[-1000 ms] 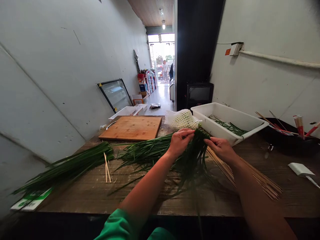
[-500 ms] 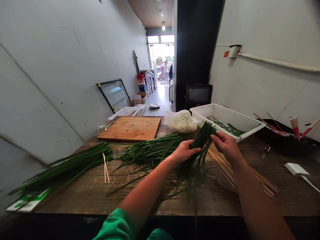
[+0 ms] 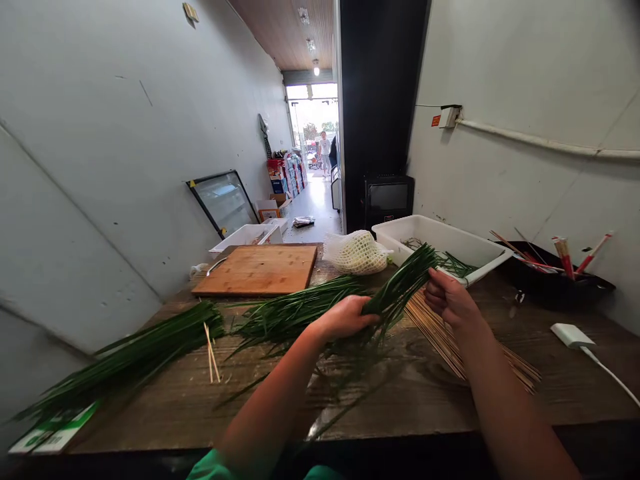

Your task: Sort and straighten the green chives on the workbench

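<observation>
A bunch of garlic chives point(image 3: 403, 283) slants above the table, its cut ends up and to the right. My left hand point(image 3: 350, 317) is wrapped round the middle of it, and loose leaves hang blurred below. At the cut ends, my right hand point(image 3: 450, 297) is closed, thumb and forefinger pinching the bunch's edge. Behind my left wrist lies a loose pile of garlic chives point(image 3: 295, 307). Farther left rests another long bunch of chives point(image 3: 135, 353), with a few thin sticks point(image 3: 211, 357) beside it. Many bamboo skewers point(image 3: 440, 340) lie under and beyond my right hand.
A wooden cutting board point(image 3: 257, 270) lies at the back, near a net-wrapped item point(image 3: 357, 252). The white tub point(image 3: 440, 230) holds some chives. At right are a black bowl point(image 3: 555, 287) with sticks and a white charger point(image 3: 573, 335). A person point(image 3: 325, 152) stands at the far doorway.
My left hand has moved slightly left and down with the chives, which now lie more slanted. My right hand's fingers have curled in more at the cut ends. The camera view has shifted.
</observation>
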The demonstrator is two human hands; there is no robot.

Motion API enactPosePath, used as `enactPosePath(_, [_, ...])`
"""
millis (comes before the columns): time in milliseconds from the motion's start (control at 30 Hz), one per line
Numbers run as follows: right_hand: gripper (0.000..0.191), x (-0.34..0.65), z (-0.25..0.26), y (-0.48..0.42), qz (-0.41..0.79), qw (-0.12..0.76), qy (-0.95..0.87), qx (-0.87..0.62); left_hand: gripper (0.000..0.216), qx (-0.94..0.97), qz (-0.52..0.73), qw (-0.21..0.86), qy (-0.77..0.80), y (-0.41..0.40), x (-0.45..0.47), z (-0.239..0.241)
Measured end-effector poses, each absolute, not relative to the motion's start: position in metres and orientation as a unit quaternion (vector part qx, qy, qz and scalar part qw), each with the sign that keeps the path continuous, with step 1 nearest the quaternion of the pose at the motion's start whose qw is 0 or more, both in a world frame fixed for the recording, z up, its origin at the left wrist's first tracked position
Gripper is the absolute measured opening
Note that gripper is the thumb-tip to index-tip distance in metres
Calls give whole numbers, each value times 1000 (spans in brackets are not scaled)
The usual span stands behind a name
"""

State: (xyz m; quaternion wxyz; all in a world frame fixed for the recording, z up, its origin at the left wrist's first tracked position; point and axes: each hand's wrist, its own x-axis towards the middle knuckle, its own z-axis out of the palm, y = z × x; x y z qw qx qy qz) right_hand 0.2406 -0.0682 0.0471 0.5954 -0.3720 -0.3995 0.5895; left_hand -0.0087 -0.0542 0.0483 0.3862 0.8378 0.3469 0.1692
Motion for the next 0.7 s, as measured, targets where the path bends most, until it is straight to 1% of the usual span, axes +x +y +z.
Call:
enactPosePath(33, [50, 240, 46, -67, 592, 587, -404, -377, 32, 860, 140, 344, 351, -56, -20, 53])
enactPosePath(67, [49, 239, 44, -67, 598, 574, -409, -380, 39, 871, 110, 314, 361, -58, -31, 57])
enactPosePath(100, [47, 237, 43, -66, 607, 559, -416, -382, 52, 873, 93, 295, 376, -60, -41, 63])
enactPosePath(133, [46, 233, 41, -66, 615, 543, -425, -384, 61, 869, 101, 279, 396, -60, -48, 68])
enactPosePath(167, [46, 229, 39, -66, 619, 529, -435, -385, 63, 859, 131, 270, 415, -60, -52, 74])
enactPosePath(267, [43, 218, 34, -66, 616, 495, -477, -385, 45, 806, 290, 298, 421, -51, -35, 87])
enactPosePath(333, [41, 213, 32, -67, 604, 474, -514, -383, 42, 761, 378, 337, 405, -44, -9, 88])
enactPosePath(367, [40, 211, 32, -67, 596, 466, -531, -381, 42, 744, 399, 353, 402, -42, 5, 87])
enactPosePath(433, [40, 210, 32, -67, 580, 457, -557, -380, 41, 721, 411, 380, 410, -38, 26, 83])
enactPosePath(533, [39, 212, 36, -69, 532, 480, -580, -387, 37, 691, 417, 412, 423, -34, 39, 76])
enactPosePath(700, [28, 221, 41, -71, 385, 481, -650, -445, 34, 629, 452, 481, 411, -21, 28, 67])
